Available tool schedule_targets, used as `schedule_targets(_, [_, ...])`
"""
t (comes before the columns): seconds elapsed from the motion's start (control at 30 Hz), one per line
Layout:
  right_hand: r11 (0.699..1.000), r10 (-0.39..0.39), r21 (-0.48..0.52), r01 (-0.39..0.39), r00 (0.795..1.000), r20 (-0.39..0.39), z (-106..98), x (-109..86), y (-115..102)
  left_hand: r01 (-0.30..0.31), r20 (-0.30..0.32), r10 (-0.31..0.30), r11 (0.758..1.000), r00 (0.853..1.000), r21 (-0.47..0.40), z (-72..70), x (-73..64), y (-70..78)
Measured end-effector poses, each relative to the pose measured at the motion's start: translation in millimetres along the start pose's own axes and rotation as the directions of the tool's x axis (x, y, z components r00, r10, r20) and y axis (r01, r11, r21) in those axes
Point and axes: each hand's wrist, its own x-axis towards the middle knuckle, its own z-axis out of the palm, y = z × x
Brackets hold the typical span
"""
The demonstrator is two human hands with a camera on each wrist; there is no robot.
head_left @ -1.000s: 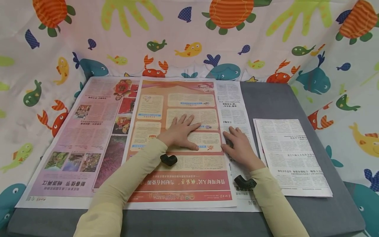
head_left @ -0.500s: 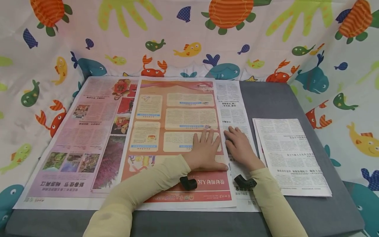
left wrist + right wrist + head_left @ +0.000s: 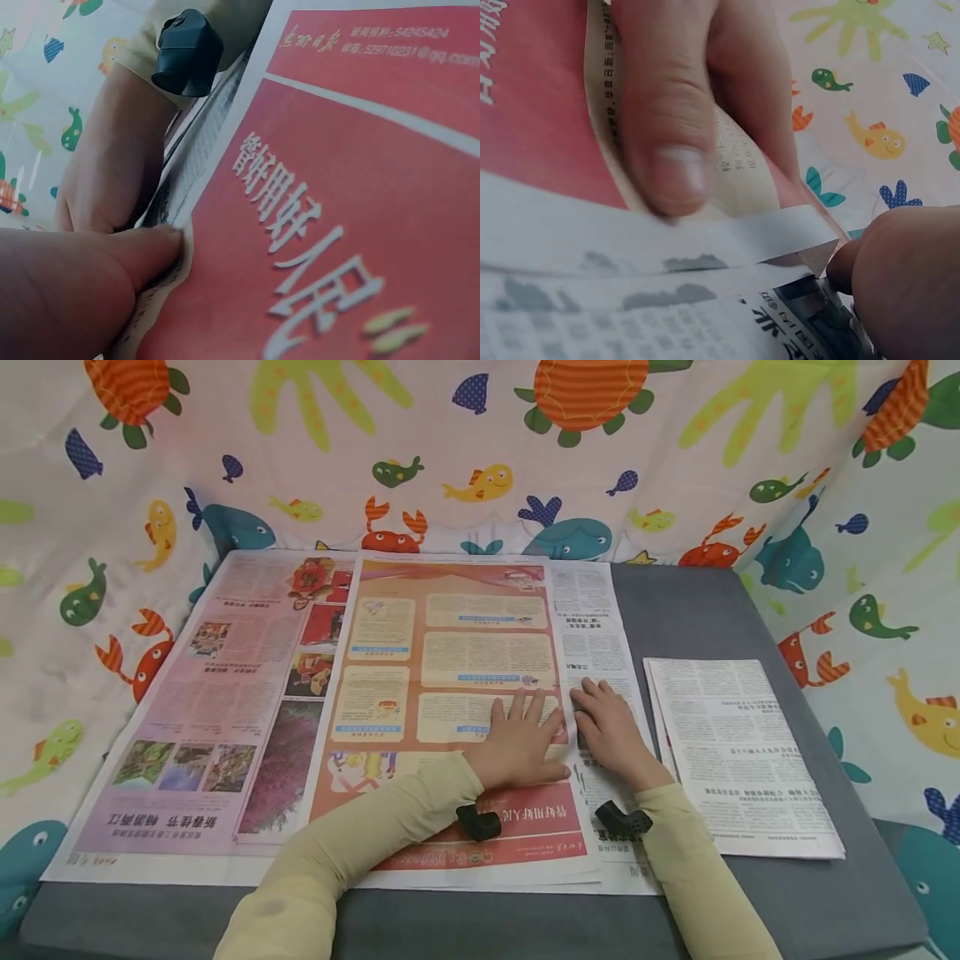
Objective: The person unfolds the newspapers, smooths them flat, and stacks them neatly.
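The left hand (image 3: 519, 743) is laid flat on the orange page (image 3: 483, 647), its fingers spread wide and nothing held in them; in the left wrist view the left thumb (image 3: 150, 255) is seen over the page's right edge. The right hand (image 3: 611, 731) is rested just beyond that edge, fingers lightly bent, on the black-and-white sheet (image 3: 588, 610) — whether any paper is pinched there cannot be told.

The step in hand is judged to be the pressing flat and steadying of the orange page near its right edge. For the next move, a firm hold on that edge with the right hand would seem to be called for, with only the intended layer taken, since several sheets are overlapped there and could be caught together.

The orange page is placed in the middle of the spread, lapped over the pink sheet (image 3: 217, 702) on the left and the black-and-white sheet on the right. Its lower part is crossed by the left sleeve (image 3: 300, 860), by which any turning of the page might be hindered. A paper stack (image 3: 738, 752) is set just beside the spread on the grey table (image 3: 675, 610) — close to the right sleeve (image 3: 697, 868). Behind, a cloth printed with sea animals (image 3: 315, 468) is hung.
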Motion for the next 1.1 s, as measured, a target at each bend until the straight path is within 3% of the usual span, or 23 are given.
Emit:
schedule_targets(0.27, [1.000, 0.004, 0.014, -0.004, 1.000, -0.002, 2, 0.3, -3, -0.006, -0.019, 0.005, 1.000, 1.000, -0.026, 3.9, 3.2, -7.7])
schedule_targets(0.37, [1.000, 0.010, 0.024, -0.010, 1.000, 0.002, 2, 0.8, -2, -0.011, -0.012, 0.010, 0.994, 1.000, -0.105, 1.0, 4.2, -11.8])
schedule_targets(0.47, [0.999, 0.023, 0.043, -0.023, 1.000, 0.006, 2, 1.1, 0, -0.030, -0.024, 0.026, 0.974, 0.999, -0.223, -3.1, 4.8, -17.9])
schedule_targets(0.6, [0.997, 0.029, 0.077, -0.030, 1.000, 0.009, 1, 1.2, 1, -0.084, -0.068, 0.063, 0.917, 0.996, -0.390, -7.5, 3.5, -28.9])
schedule_targets(0.77, [0.995, 0.035, 0.097, -0.036, 0.999, 0.012, 1, 1.1, 1, -0.137, -0.114, 0.086, 0.794, 0.990, -0.592, -8.0, 0.1, -42.6])
schedule_targets(0.83, [0.994, 0.042, 0.100, -0.043, 0.999, 0.013, 2, 0.7, 2, -0.159, -0.130, 0.100, 0.771, 0.986, -0.617, -6.7, -0.3, -46.1])
schedule_targets(1.0, [0.995, 0.038, 0.093, -0.039, 0.999, 0.006, 3, 0.2, 1, -0.181, -0.142, 0.116, 0.742, 0.983, -0.646, -4.9, -1.8, -49.4])
schedule_targets(1.1, [0.996, 0.032, 0.085, -0.032, 0.999, 0.002, 3, 0.2, 1, -0.164, -0.129, 0.103, 0.700, 0.986, -0.695, -4.5, -2.7, -51.1])
